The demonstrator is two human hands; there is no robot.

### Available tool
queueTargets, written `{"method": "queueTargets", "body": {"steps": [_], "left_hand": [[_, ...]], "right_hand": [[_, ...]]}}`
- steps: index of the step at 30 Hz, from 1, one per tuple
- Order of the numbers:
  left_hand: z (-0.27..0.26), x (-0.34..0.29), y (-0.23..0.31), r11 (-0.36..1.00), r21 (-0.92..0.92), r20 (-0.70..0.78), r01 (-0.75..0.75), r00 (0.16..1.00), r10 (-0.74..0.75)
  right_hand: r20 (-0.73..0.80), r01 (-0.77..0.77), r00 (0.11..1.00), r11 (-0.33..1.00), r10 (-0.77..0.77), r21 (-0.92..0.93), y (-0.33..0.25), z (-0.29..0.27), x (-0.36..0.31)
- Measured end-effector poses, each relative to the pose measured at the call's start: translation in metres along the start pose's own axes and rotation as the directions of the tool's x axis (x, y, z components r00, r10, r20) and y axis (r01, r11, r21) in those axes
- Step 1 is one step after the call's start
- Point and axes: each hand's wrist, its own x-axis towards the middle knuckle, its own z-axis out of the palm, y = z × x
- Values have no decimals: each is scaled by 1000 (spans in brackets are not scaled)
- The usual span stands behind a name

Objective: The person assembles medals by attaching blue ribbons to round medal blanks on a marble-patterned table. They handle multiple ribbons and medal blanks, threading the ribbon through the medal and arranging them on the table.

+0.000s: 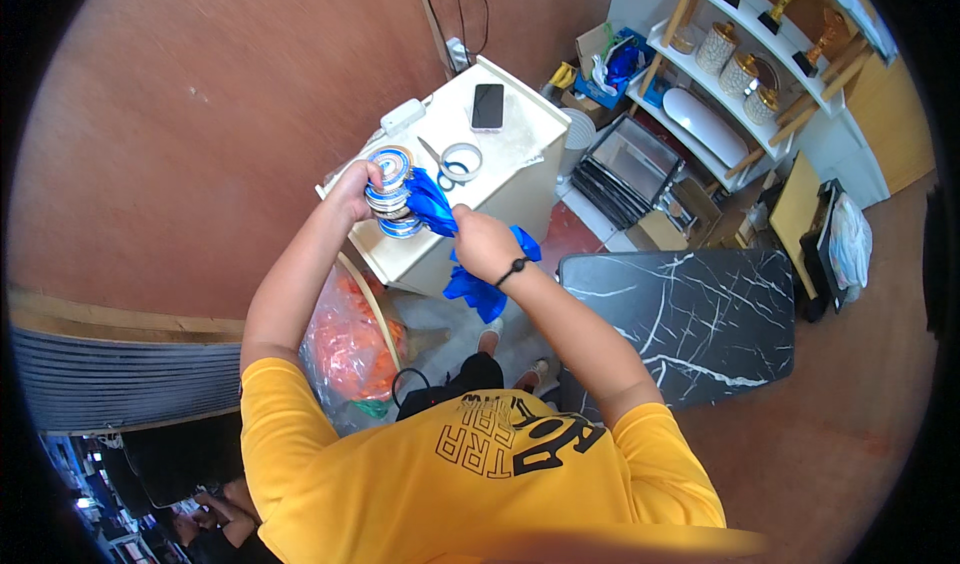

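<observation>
**While the left hand (354, 190) gripped a stack of round blue-and-white medals with metallic rims (390, 169), the right hand (484, 244) clutched their glossy blue ribbons (430, 204)**

As the medals hung over the near left end of a cream-white, flat-topped cabinet (530, 129), the left thumb pressed across the stack's edge; the other left fingers were mostly hidden, so their exact curl could not be told. The right fingers were closed in a fist around the ribbons, just right of the medals, and loose blue lengths dangled below that hand.

On the cabinet top, scissors with silver blades and dark handles (431, 153) lay just beyond the ribbons, touching or just beside a pale roll of tape (463, 148). Farther off lay a dark-screened phone (488, 107), with a white rectangular power block (403, 116) at the left edge.

Near left, a clear plastic bag of orange items (350, 336) stood on the floor; to the right was a black, white-veined marble-patterned surface (680, 324).
</observation>
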Motion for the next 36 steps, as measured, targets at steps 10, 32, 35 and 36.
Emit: {"method": "queueTargets", "body": {"steps": [10,32,35,36], "left_hand": [[-86,81,60,998,59,-37,-2,999,4],[-112,161,16,876,466,-195,-121,952,236],[-113,159,13,706,691,-161,-153,920,357],[-112,157,10,732,665,-192,-147,914,358]], "right_hand": [[72,-113,991,993,110,30,-8,74,110],[82,-175,982,984,171,39,28,139,106],[79,-164,984,984,159,72,31,135,110],[96,-155,984,986,148,67,31,134,110]]}}
